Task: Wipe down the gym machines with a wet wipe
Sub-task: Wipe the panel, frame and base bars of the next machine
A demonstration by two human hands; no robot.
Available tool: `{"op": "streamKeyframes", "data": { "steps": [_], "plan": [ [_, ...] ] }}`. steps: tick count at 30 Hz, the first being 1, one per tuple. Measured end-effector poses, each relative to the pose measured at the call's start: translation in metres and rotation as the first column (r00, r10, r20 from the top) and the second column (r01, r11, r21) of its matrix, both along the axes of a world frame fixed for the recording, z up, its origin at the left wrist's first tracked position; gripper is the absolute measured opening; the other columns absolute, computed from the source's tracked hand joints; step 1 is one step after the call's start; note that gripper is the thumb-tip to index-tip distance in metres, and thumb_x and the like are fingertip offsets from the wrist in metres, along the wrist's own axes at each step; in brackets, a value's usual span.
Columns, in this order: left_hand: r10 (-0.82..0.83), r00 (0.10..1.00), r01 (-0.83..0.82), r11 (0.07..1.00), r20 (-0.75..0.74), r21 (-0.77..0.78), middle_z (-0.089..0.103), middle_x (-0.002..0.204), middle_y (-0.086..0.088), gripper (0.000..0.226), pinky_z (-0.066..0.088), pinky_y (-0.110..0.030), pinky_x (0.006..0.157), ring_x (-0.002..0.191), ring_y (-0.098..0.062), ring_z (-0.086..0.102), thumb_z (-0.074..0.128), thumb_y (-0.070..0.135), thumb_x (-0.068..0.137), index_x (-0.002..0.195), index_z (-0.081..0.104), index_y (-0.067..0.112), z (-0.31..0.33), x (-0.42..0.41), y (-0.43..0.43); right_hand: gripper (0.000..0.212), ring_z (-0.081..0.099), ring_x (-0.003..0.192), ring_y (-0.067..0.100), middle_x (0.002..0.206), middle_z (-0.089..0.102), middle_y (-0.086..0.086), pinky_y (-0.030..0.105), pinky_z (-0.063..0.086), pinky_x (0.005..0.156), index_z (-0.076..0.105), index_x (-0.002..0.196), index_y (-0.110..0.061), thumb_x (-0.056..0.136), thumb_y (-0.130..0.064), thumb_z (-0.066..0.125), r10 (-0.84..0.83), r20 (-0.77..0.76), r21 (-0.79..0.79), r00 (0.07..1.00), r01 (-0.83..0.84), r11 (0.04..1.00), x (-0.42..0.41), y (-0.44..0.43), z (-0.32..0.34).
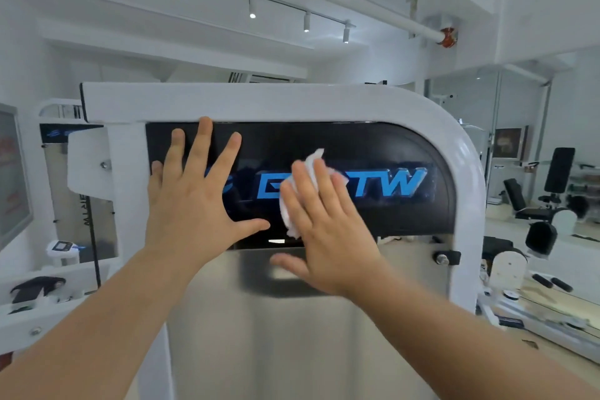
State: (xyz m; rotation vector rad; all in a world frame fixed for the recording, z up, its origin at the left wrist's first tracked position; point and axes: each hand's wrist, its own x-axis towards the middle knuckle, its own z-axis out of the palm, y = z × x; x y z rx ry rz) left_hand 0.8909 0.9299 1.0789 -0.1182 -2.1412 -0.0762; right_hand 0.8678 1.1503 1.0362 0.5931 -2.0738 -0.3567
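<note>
A white-framed gym machine fills the middle of the view, with a black glossy panel carrying blue lettering at its top. My right hand lies flat with straight fingers and presses a crumpled white wet wipe against the lettering on the panel. My left hand is spread flat on the left part of the same panel, fingers straight and apart, its fingertips near the frame's upper bar. Below the panel a frosted grey shield covers the machine's front.
Another white machine with a black handle stands at the lower left. Benches and padded machines fill the room at the right, by mirrors. A framed picture hangs on the left wall. Track lights run across the white ceiling.
</note>
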Motion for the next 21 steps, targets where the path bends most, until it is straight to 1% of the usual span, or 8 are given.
{"op": "streamKeyframes", "data": {
  "steps": [3,7,10,11,13,16,18,21],
  "plan": [
    [-0.009,1.000,0.008,1.000,0.018,0.015,-0.019,0.167,0.005,0.133,0.011,-0.059,0.120,0.154,-0.030,-0.011,0.067,0.088,0.056,0.158,-0.006,0.043,0.001,0.001,0.000,0.095,-0.012,0.156,0.037,0.170,-0.007,0.013,0.056,0.010,0.125,0.006,0.163,-0.013,0.096,-0.078,0.025,0.012,-0.013,0.093,1.000,-0.011,0.996,-0.004,0.022,-0.039],
    [-0.011,0.999,0.010,0.999,0.037,0.033,-0.021,0.167,0.004,0.134,0.009,-0.058,0.120,0.154,-0.029,-0.015,0.069,0.086,0.055,0.157,-0.008,0.043,0.002,0.002,0.003,0.100,-0.014,0.154,0.041,0.169,-0.013,0.018,0.057,0.002,0.126,0.000,0.163,-0.009,0.095,-0.077,0.027,-0.163,-0.043,-0.294,0.986,0.143,0.945,-0.007,0.062,-0.006],
    [-0.017,0.999,0.015,0.998,0.048,0.053,-0.021,0.167,0.006,0.135,0.010,-0.059,0.120,0.154,-0.027,-0.016,0.073,0.083,0.055,0.157,-0.007,0.045,0.003,0.004,0.005,0.102,-0.019,0.153,0.043,0.167,-0.018,0.021,0.057,-0.003,0.125,-0.008,0.161,-0.007,0.094,-0.078,0.024,-0.145,0.016,-0.512,0.989,0.133,0.849,0.000,0.052,0.020],
    [-0.017,0.999,0.014,0.998,0.048,0.063,-0.021,0.167,0.007,0.135,0.010,-0.058,0.120,0.154,-0.026,-0.016,0.074,0.082,0.055,0.157,-0.006,0.045,0.003,0.005,0.006,0.103,-0.019,0.153,0.043,0.167,-0.018,0.021,0.059,-0.001,0.125,-0.008,0.161,-0.007,0.094,-0.079,0.023,-0.115,0.019,-0.453,0.993,0.111,0.885,0.001,0.041,0.017],
    [-0.011,0.999,0.008,0.997,0.044,0.074,-0.021,0.166,0.009,0.134,0.010,-0.057,0.121,0.154,-0.024,-0.016,0.074,0.082,0.055,0.157,-0.004,0.046,0.003,0.007,0.007,0.102,-0.018,0.153,0.042,0.168,-0.014,0.019,0.061,0.007,0.124,-0.001,0.162,-0.009,0.094,-0.081,0.020,-0.002,0.027,-0.071,1.000,0.004,0.997,-0.001,0.019,-0.009],
    [0.023,0.999,-0.024,0.999,0.049,0.031,-0.022,0.166,0.009,0.132,0.016,-0.059,0.120,0.154,-0.025,-0.015,0.069,0.085,0.056,0.156,-0.008,0.046,0.004,0.007,0.006,0.094,-0.018,0.155,0.035,0.170,-0.011,0.012,0.054,0.008,0.126,0.005,0.163,-0.015,0.096,-0.079,0.020,0.097,0.039,0.303,0.995,-0.104,0.947,-0.008,0.019,-0.029],
    [0.039,0.998,-0.040,0.999,0.050,0.013,-0.021,0.166,0.009,0.133,0.024,-0.061,0.118,0.155,-0.026,-0.011,0.068,0.086,0.055,0.155,-0.010,0.047,0.005,0.008,0.005,0.093,-0.018,0.155,0.035,0.170,-0.012,0.012,0.054,0.006,0.126,0.004,0.163,-0.016,0.096,-0.078,0.019,0.089,-0.022,0.247,0.996,-0.081,0.966,-0.012,0.031,-0.006],
    [0.056,0.997,-0.056,0.998,0.056,0.009,-0.022,0.166,0.009,0.135,0.027,-0.061,0.116,0.155,-0.026,-0.011,0.070,0.085,0.055,0.154,-0.014,0.048,0.005,0.010,0.006,0.095,-0.017,0.154,0.038,0.169,-0.014,0.016,0.056,0.005,0.126,-0.001,0.163,-0.012,0.096,-0.077,0.018,0.024,-0.110,-0.062,0.994,-0.031,0.998,-0.012,0.042,0.053]
  ]
}}
